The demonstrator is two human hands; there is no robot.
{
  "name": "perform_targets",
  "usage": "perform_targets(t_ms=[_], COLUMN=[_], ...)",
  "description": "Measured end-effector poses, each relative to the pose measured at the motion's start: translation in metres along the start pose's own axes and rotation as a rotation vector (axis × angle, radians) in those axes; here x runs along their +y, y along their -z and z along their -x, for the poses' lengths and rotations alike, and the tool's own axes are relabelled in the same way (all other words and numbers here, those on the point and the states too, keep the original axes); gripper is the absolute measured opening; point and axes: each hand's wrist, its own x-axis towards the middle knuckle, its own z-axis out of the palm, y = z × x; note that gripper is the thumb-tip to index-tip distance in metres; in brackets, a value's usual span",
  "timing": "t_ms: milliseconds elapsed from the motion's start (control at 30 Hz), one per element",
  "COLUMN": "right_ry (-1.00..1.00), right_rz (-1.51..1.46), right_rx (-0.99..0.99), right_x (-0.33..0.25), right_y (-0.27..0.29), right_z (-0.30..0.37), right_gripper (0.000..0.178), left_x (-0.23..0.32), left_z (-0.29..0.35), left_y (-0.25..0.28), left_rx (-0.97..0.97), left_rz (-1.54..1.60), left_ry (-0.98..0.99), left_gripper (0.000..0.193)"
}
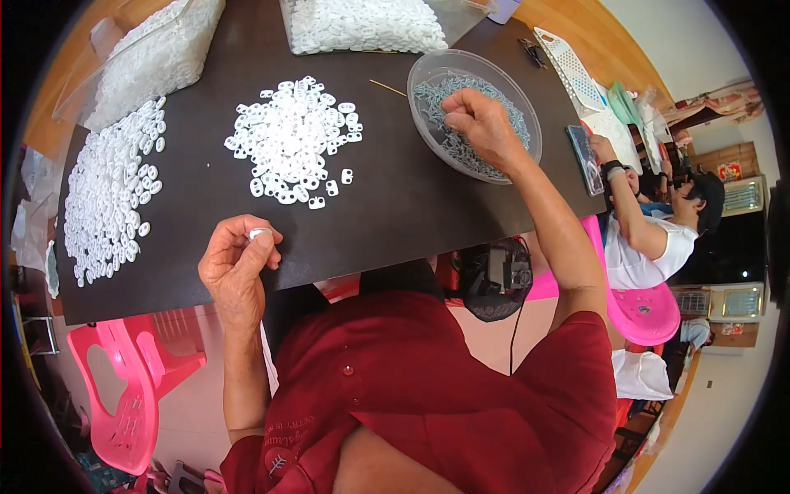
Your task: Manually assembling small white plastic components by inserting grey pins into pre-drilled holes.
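Note:
My left hand [239,262] pinches a small white oval plastic piece [258,234] between thumb and fingers, just over the table's near edge. Beyond it lies a loose pile of white two-holed plastic pieces [290,140]. Over a round clear plastic tub [527,107] hangs my right hand [484,123], its fingertips pressed together; whatever they hold is too small to make out. The tub contains many thin grey metal pieces [451,89], like small screws or nails. Further left spreads another pile of white oval pieces [111,198].
Two clear containers of white pieces, one at the far left [156,58] and one at the far middle [366,25], stand on the dark table [387,181]. A thin stick [387,86] lies near the tub. At right, a phone [585,160] stands before another person [658,235]. A pink chair [127,395] is lower left.

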Motion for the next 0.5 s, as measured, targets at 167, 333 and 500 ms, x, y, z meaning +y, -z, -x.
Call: perform_targets(t_ms=[167, 333, 500], right_ry=[0.033, 0.101, 0.08], right_rz=[0.082, 0.074, 0.019], right_rx=[0.01, -0.007, -0.025], right_x=[-0.0018, 0.0046, 0.0022], right_y=[-0.0014, -0.0002, 0.0014], right_z=[0.0029, 0.0019, 0.0033], right_gripper=[0.017, 0.014, 0.01], left_x=[0.0, 0.0, -0.0002], left_z=[0.0001, 0.0006, 0.001], left_y=[-0.0015, -0.0015, -0.0015], left_rx=[-0.003, -0.001, 0.005], left_rz=[0.004, 0.009, 0.022], left_ry=[-0.016, -0.013, -0.012], left_gripper=[0.009, 0.009, 0.009])
